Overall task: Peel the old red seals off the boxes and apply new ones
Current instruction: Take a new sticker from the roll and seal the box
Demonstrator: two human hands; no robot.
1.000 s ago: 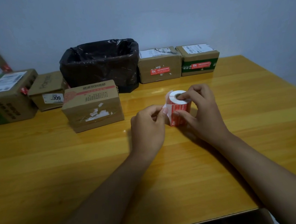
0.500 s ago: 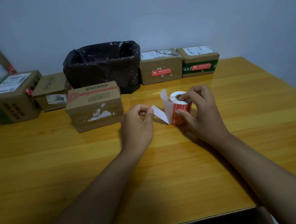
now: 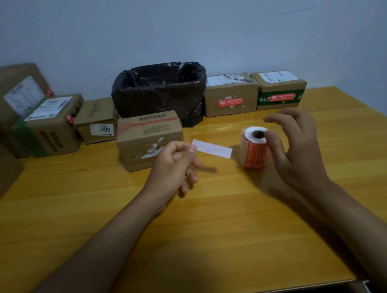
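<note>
My left hand (image 3: 174,167) pinches one end of a seal sticker (image 3: 212,148) whose white underside faces me, held just above the table. The roll of red seals (image 3: 255,149) stands upright on the table to its right. My right hand (image 3: 293,148) hovers by the roll with fingers spread, thumb near the core, holding nothing. A cardboard box (image 3: 149,139) with torn white residue on its front stands just behind my left hand. Two boxes at the back right, one plain (image 3: 230,94) and one green-banded (image 3: 279,88), carry red seals.
A bin lined with a black bag (image 3: 159,91) stands at the back centre. Several more cardboard boxes (image 3: 47,126) are stacked at the back left. The yellow wooden table (image 3: 212,242) ends near my forearms and at the right.
My left hand has pulled one sticker fully off the roll and moved left with it. My right hand has let go of the roll and opened.
</note>
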